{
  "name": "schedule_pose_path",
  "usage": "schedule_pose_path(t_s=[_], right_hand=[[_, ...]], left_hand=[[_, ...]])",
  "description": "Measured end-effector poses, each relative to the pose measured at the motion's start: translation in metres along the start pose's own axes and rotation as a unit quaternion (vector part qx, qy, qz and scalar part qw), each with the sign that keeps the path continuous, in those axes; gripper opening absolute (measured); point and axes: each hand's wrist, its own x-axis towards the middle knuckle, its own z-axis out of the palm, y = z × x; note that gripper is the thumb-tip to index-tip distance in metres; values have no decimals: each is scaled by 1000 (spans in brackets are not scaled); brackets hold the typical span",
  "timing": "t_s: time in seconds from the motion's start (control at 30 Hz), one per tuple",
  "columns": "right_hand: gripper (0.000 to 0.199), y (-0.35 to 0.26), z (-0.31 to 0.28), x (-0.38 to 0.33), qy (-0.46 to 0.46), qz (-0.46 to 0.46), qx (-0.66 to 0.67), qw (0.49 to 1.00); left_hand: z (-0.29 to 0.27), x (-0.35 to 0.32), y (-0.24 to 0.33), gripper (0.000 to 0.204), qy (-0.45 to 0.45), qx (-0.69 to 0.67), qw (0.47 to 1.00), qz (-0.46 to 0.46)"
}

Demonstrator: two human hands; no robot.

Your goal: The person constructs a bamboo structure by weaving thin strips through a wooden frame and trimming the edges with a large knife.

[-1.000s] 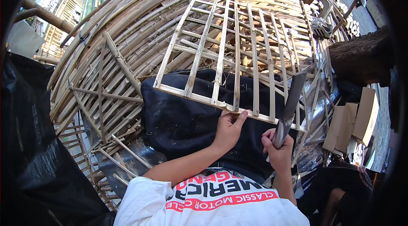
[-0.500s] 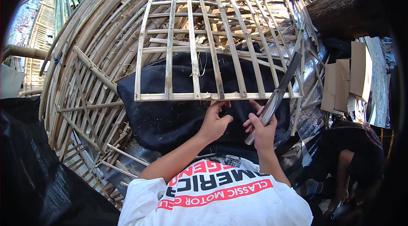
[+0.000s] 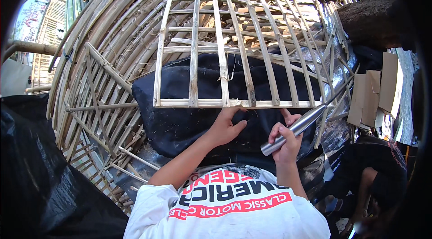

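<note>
A lattice of split bamboo slats [image 3: 192,75] spreads in front of me, its pale near rail [image 3: 189,103] running crosswise. At the middle of that rail, my left hand [image 3: 224,127] has its fingers curled against the underside, with the thumb apart; the fingertips are mostly hidden. My right hand [image 3: 286,142] is closed round the round metal handle of a large knife [image 3: 300,124]. The blade points up and right, away from me, seen nearly edge-on past the rail's right end. The right index finger reaches toward the rail.
Black sheeting [image 3: 180,126] lies under the lattice. Curved bamboo strips [image 3: 108,27] are heaped behind and to the left. A thick log [image 3: 373,18] and cardboard boxes [image 3: 389,86] are at right. Another person [image 3: 369,176] bends low at the lower right.
The knife has swung rightward and turned edge-on, its tip now farther right and lower. The lattice and surroundings sit slightly farther right in view. My left hand stays at the rail.
</note>
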Motion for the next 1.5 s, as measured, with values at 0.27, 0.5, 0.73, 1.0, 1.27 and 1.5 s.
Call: schedule_pose_path(t_s=[0.27, 0.5, 0.73, 1.0, 1.27, 1.5], right_hand=[[29, -25, -2, 12, -12, -97, -64, 993], [24, -32, -3, 23, 54, -136, -111, 983], [23, -33, -5, 30, 109, -145, -134, 974], [19, -23, -21, 33, 154, -113, -159, 969], [23, -8, -16, 36, 209, -98, -178, 957], [22, 4, -30, 40, 236, -98, -192, 948]], left_hand=[[-135, 79, -1, 67, 244, -352, 903, -44], [-152, 118, 16, 56, 109, -481, 867, 73], [-139, 62, 2, 35, 162, -423, 890, 48], [-145, 1, 22, 57, 72, -383, 916, 90], [-164, -11, 59, 60, 98, -244, 960, -93], [-162, -1, 76, 35, 53, -97, 982, -151]])
